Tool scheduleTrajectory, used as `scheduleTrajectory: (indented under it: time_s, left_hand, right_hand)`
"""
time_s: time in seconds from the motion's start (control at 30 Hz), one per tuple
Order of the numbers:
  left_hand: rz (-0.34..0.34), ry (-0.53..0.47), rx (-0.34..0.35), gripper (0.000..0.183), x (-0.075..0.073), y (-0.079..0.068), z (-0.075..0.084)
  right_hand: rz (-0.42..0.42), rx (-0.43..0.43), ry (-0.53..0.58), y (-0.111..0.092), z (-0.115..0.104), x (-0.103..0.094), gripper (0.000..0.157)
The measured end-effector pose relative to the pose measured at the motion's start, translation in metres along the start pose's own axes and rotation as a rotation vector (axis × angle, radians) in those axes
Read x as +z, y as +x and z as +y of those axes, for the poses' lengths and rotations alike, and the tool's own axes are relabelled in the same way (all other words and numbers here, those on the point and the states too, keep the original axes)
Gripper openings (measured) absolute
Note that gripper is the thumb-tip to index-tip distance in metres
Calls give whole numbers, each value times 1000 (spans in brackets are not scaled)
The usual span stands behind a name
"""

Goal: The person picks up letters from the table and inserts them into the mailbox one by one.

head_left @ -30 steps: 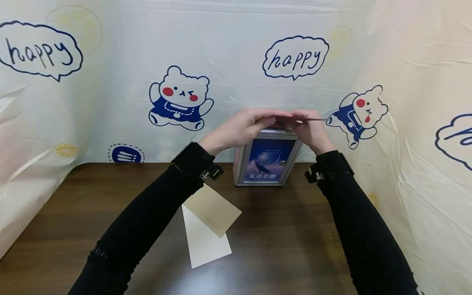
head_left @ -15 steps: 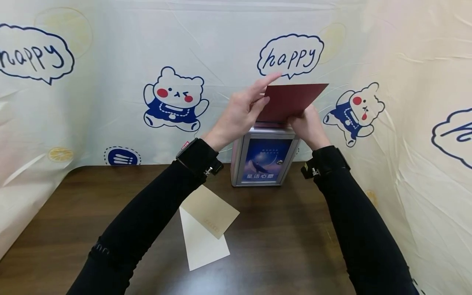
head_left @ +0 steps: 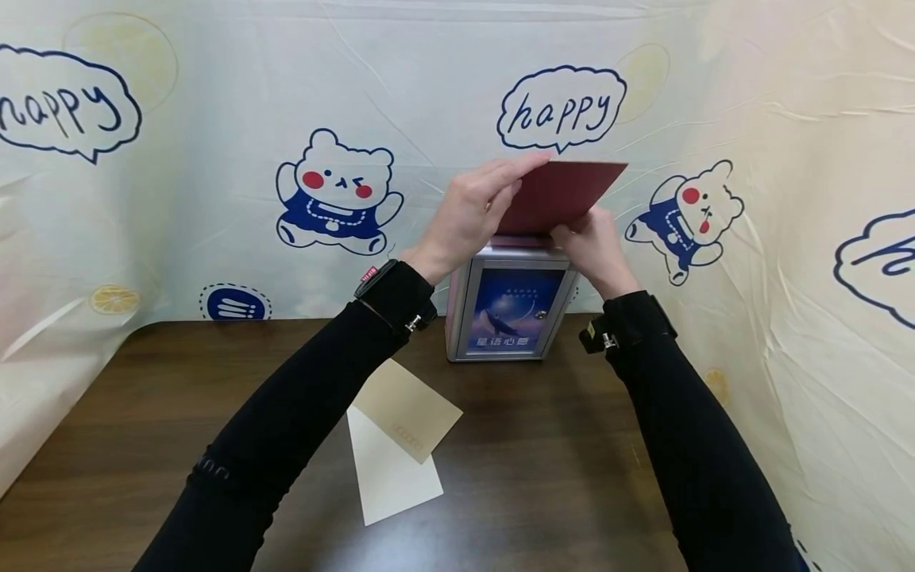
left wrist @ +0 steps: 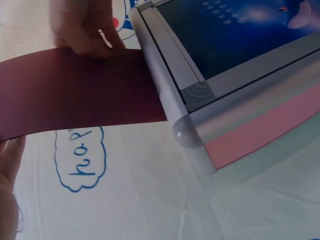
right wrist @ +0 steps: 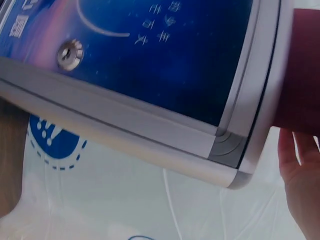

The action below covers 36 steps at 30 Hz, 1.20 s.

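A dark red envelope [head_left: 561, 195] stands tilted up on top of a small silver-framed box [head_left: 515, 306], its lower edge right at the box top. My right hand [head_left: 595, 248] pinches its lower right side, thumb in front. My left hand [head_left: 468, 208] lies against the upper left corner, with straight fingers along the top edge. In the left wrist view the envelope [left wrist: 75, 92] bows slightly between the hands. The right wrist view shows the box's blue door panel [right wrist: 150, 65] and round lock [right wrist: 70, 55]. The place where envelope and box meet is partly hidden.
On the brown table [head_left: 543, 477], a beige envelope [head_left: 409, 409] overlaps a white one [head_left: 393, 481], near my left sleeve. Behind the box hangs a pale cloth [head_left: 214, 199] with bear drawings and "happy" bubbles.
The envelope has swung from nearly edge-on to showing its broad face. My left hand has risen, and its fingers have come down onto the top edge. The right hand keeps its hold.
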<state>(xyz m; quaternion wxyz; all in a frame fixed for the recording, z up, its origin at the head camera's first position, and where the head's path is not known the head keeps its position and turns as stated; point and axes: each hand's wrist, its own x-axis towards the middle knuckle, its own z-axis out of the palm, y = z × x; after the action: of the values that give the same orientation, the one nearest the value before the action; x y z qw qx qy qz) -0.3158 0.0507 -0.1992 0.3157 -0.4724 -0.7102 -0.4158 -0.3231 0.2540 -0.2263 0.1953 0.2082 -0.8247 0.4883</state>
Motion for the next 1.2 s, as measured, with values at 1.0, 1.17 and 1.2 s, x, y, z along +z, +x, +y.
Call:
scheduleTrajectory:
  time_s: [1.0, 1.17, 1.2]
  left_hand:
    - [-482, 485, -435, 63, 34, -53, -58]
    - [-433, 464, -426, 65, 27, -61, -53]
    - [-424, 464, -421, 65, 25, -64, -51]
  right_hand:
    - [207, -131, -492, -19, 31, 35, 24]
    - [228, -175, -482, -21, 27, 40, 24]
    - [237, -198, -471, -22, 26, 42, 24]
